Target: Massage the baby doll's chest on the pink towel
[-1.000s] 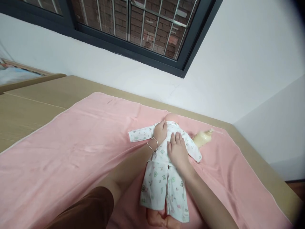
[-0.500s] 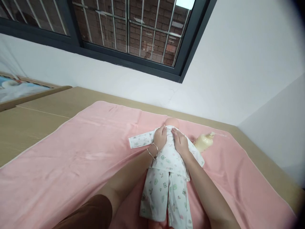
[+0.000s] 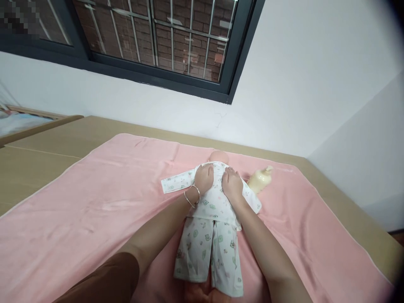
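Observation:
A baby doll (image 3: 219, 156) lies on its back or front, I cannot tell which, with its head away from me. It wears a white printed long-sleeved top (image 3: 211, 204) and matching trousers (image 3: 194, 248). My left hand (image 3: 204, 177) rests on the top at the doll's left-side shoulder as I see it, fingers laid over the cloth. On the opposite shoulder area lies my right hand (image 3: 232, 183), its fingers stretched out towards the collar. One sleeve (image 3: 177, 182) extends out to the left; the other slants down to the right, partly behind my right arm.
Under the doll is a pink blanket (image 3: 110, 185) spread on a wooden surface (image 3: 63, 139). A pale yellow bottle-like object (image 3: 260, 179) lies right of the doll. Behind stand a white wall (image 3: 284, 84) and a dark-framed barred window (image 3: 151, 78).
Both hands have shifted slightly apart on the top, from beside the collar towards the shoulders. More of the cloth between them shows. The whole view has moved a little.

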Motion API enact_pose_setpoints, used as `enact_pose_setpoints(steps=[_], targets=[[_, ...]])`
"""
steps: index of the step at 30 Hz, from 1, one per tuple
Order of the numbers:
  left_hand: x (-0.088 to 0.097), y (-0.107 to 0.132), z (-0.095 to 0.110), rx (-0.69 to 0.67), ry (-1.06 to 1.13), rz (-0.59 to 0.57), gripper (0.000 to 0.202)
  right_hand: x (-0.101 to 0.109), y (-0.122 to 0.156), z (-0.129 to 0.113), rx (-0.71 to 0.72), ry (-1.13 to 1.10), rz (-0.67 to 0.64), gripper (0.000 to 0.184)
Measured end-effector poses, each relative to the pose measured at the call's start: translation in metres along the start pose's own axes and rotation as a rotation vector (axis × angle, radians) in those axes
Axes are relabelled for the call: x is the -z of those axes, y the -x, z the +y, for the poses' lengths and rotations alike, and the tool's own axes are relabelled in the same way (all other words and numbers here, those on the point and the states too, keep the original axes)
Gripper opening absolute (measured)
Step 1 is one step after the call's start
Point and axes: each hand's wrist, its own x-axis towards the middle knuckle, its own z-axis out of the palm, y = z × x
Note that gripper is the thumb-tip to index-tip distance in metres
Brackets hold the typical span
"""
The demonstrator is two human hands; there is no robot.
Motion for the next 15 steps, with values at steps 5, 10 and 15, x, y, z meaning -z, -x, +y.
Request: enact_pose_setpoints(steps=[5, 10, 15], targets=[[0.000, -0.001, -0.001, -0.024, -0.085, -0.054, 0.044, 0.001, -0.002, 0.002, 0.039, 0.030, -0.043, 0.046], [0.001, 0.003, 0.002, 0.001, -0.093, 0.012, 0.044, 0.006, -0.004, 0.008, 0.127, 0.026, -0.101, 0.046], [0.002, 0.013, 0.010, 0.008, -0.292, 0.037, 0.044, 0.014, -0.001, -0.001, 0.140, 0.180, -0.062, 0.040]])
